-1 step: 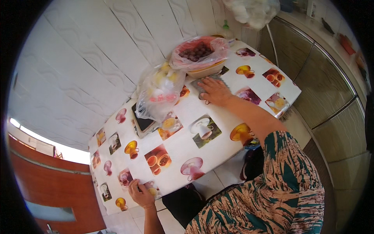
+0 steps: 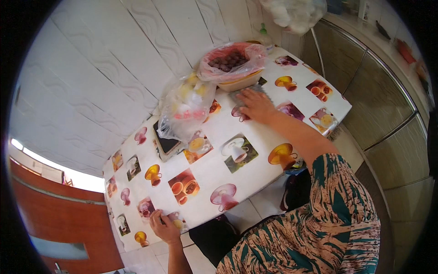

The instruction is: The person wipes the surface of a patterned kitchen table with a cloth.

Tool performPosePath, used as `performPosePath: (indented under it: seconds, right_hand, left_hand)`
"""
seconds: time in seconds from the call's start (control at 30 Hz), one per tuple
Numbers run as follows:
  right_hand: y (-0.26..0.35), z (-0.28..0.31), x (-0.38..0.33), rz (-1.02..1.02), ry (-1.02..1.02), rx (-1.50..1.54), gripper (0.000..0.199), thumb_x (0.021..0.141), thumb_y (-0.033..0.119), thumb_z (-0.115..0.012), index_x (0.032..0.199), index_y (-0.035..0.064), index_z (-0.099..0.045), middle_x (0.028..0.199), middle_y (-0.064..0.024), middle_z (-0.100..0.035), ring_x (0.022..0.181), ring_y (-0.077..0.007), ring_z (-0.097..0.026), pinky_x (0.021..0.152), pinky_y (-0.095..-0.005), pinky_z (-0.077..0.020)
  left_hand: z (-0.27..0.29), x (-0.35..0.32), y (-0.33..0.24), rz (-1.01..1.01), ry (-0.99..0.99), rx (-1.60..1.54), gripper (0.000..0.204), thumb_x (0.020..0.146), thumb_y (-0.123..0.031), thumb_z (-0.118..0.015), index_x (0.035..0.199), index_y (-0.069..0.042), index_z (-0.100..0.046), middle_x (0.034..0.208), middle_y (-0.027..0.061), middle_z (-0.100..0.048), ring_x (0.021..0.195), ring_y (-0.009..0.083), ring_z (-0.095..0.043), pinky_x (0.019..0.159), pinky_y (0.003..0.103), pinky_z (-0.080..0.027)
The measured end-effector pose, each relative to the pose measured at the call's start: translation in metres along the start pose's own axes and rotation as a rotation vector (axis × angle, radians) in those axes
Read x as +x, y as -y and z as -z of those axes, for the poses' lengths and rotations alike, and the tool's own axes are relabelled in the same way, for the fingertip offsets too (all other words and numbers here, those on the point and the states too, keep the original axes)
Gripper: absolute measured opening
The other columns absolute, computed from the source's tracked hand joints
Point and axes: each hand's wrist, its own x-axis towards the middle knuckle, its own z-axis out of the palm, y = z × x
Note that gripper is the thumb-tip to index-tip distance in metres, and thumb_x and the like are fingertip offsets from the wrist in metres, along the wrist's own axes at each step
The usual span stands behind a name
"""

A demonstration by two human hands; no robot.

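Observation:
My right hand (image 2: 257,107) lies flat on a grey cloth (image 2: 266,91), pressing it to the table just in front of a bowl. The fingers are stretched over the cloth, whose far edge shows past them. At the near left edge of the table my left hand (image 2: 165,227) rests with loosely bent fingers, slightly apart, and nothing in it. Beneath both hands is a table (image 2: 269,123) in a white cover printed with cups and saucers. The bowl (image 2: 244,82), lined with a pinkish plastic bag, holds dark round fruit (image 2: 229,60).
Left of the bowl a clear plastic bag (image 2: 185,112) with yellow and red things partly covers a dark flat tablet-like object (image 2: 166,142). A bottle with a green top (image 2: 264,34) stands at the far end, near the tiled wall. Cabinets (image 2: 383,86) line the right side.
My right hand has shifted slightly to the right on the cloth, its fingers less spread. My left hand stays where it was.

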Motion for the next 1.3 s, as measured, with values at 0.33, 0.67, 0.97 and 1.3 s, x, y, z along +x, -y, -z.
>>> performPosePath:
  seconds: [0.33,0.67,0.97,1.3]
  right_hand:
    - [-0.158,0.030,-0.155,-0.538,-0.138,-0.109,0.058,0.096,0.045,-0.044,0.147,0.0166,-0.039,0.153,-0.0083,-0.035,0.143,-0.0257,-0.029,0.113,-0.0493,-0.0255]
    - [-0.051,0.019,-0.139,-0.360,-0.161,-0.187,0.056,0.094,0.043,-0.048,0.141,0.0134,-0.045,0.147,-0.0130,-0.042,0.137,-0.0299,-0.037,0.108,-0.0498,-0.0333]
    - [0.213,0.006,-0.143,0.347,0.032,0.241,0.061,0.095,0.044,-0.047,0.147,0.0131,-0.038,0.154,-0.0111,-0.032,0.145,-0.0277,-0.024,0.117,-0.0462,-0.0189]
    - [0.056,0.032,-0.211,0.140,-0.245,0.193,0.052,0.092,0.033,-0.055,0.139,0.0123,-0.049,0.145,-0.0119,-0.045,0.137,-0.0271,-0.038,0.114,-0.0427,-0.0276]
  left_hand:
    - [0.001,-0.001,-0.001,-0.032,-0.022,0.005,0.012,0.088,-0.006,-0.052,0.095,-0.002,-0.061,0.101,0.0145,-0.063,0.102,0.0333,-0.058,0.091,0.043,-0.044]
    - [-0.006,-0.002,0.001,-0.014,-0.026,0.042,0.012,0.086,-0.007,-0.054,0.096,-0.004,-0.060,0.104,0.0134,-0.063,0.104,0.0334,-0.056,0.091,0.044,-0.043]
    - [-0.009,-0.001,0.014,-0.049,-0.028,0.013,0.012,0.085,-0.007,-0.055,0.095,-0.005,-0.060,0.103,0.0120,-0.063,0.102,0.0337,-0.057,0.090,0.043,-0.044]
    - [-0.013,-0.006,0.022,-0.068,-0.048,0.038,0.013,0.084,-0.006,-0.055,0.095,-0.005,-0.061,0.101,0.0122,-0.063,0.102,0.0334,-0.057,0.091,0.043,-0.044]
